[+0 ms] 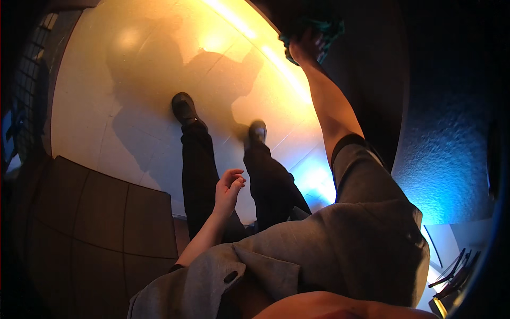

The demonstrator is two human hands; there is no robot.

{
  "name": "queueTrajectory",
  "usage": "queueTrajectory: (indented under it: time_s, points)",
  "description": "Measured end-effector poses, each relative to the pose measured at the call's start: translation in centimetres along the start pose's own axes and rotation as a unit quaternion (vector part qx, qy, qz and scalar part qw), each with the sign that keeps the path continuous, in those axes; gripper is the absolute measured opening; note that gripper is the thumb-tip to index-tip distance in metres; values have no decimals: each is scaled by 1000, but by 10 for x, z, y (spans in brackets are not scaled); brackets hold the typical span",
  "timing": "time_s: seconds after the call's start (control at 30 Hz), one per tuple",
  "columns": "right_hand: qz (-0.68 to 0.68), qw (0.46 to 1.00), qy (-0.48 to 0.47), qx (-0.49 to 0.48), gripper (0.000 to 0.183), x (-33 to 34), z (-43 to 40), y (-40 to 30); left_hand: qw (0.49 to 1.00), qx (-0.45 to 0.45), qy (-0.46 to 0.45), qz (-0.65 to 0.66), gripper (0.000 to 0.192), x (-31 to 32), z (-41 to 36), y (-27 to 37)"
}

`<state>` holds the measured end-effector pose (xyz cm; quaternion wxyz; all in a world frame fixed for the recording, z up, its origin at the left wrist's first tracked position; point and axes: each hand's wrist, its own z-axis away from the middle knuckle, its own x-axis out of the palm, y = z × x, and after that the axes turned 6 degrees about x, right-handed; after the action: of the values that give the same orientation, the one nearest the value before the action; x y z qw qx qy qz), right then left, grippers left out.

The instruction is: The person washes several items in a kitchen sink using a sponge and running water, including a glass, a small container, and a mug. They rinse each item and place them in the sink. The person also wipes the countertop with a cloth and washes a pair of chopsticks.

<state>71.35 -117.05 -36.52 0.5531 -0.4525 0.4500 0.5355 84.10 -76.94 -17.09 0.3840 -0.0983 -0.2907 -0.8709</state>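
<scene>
My right hand (306,47) is stretched far out at the top, pressing a dark green cloth (332,30) against a dark surface (358,60). Part of the cloth lies under my fingers, and its far side fades into shadow. Low in front of my body, my left hand (230,186) hangs with its fingers loosely curled and apart, holding nothing. Below it are my legs in dark trousers and my dark shoes (184,108) on the pale tiled floor (139,119).
A brown padded seat or panel (99,215) with seams stands at the left. Along the dark surface's lower edge runs a bright yellow light strip (287,73). A textured wall (442,159) lit blue is at the right. A dark metal grid (30,67) shows at the upper left.
</scene>
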Motion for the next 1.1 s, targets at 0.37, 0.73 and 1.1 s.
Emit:
queueTrajectory:
  time_s: [0.37, 0.73, 1.1]
  points:
    - [78, 981, 13, -175, 63, -15, 17, 162, 999, -15, 39, -21, 25, 58, 26, -155]
    - [242, 926, -230, 175, 43, -34, 128, 525, 996, -39, -18, -82, 25, 82, 25, -193]
    - [-604, 613, -506, 64, 29, -263, 312, 256, 990, 108, 23, -82, 33, 111, 55, -73]
